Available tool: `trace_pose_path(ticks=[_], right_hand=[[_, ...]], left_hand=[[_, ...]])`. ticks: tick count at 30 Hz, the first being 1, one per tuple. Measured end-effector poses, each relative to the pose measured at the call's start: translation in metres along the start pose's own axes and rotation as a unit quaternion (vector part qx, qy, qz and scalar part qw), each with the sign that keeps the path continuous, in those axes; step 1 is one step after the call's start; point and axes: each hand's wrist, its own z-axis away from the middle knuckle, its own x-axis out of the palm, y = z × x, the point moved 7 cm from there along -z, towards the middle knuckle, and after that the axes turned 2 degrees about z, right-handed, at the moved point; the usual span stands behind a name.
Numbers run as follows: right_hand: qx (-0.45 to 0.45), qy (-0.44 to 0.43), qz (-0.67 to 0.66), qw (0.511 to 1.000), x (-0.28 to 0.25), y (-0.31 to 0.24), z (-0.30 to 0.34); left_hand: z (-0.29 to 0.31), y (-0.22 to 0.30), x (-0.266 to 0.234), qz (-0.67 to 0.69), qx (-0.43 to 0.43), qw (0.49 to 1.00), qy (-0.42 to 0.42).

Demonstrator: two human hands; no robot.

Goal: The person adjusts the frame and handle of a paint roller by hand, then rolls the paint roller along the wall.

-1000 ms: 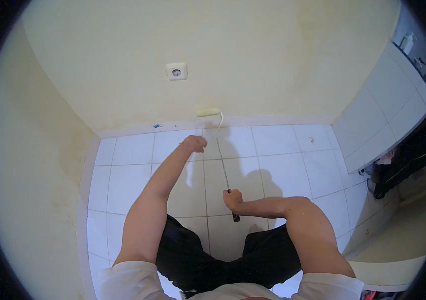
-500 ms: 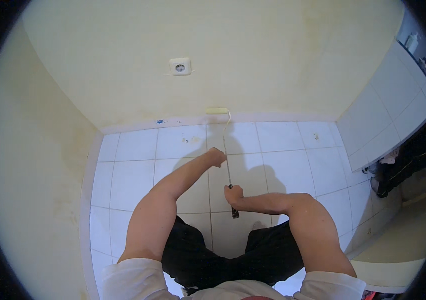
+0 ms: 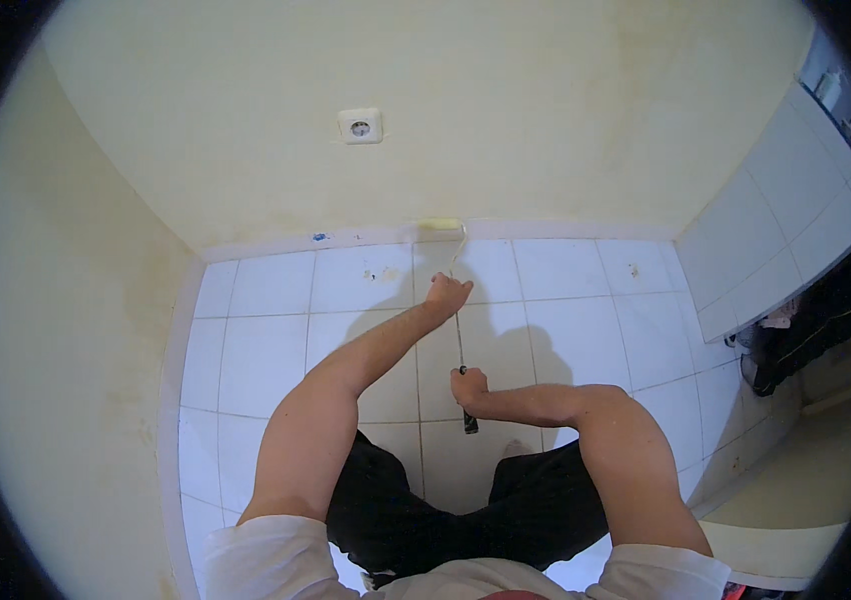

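Black handle point(image 3: 471, 422) hides partly in the gripping right hand point(image 3: 469, 388); I cannot tell whether the left hand point(image 3: 448, 295) is closed.

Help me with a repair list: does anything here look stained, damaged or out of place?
Yes: a blue mark on the pale skirting left of the roller, dark specks on a floor tile nearby, and yellowish-brown patches on the left wall. They look odd against otherwise plain surfaces.
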Motion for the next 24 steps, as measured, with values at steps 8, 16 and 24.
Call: trace_pose_path(ticks=[8, 16, 24], right_hand=[[-0.025, 0.043, 0.039, 0.998, -0.014, -0.009, 0.009], [-0.033, 0.038, 0.074, 0.996, -0.021, -0.009, 0.008], [-0.095, 0.096, 0.059, 0.989, -0.031, -0.033, 0.013]], left_hand=[[0.022, 0.034, 0.032, 0.013, 0.159, 0.977, -0.142], [0.025, 0.042, -0.020, 0.031, 0.215, 0.972, -0.088], [0.035, 0.011, -0.073, 0.063, 0.204, 0.973, -0.084]])
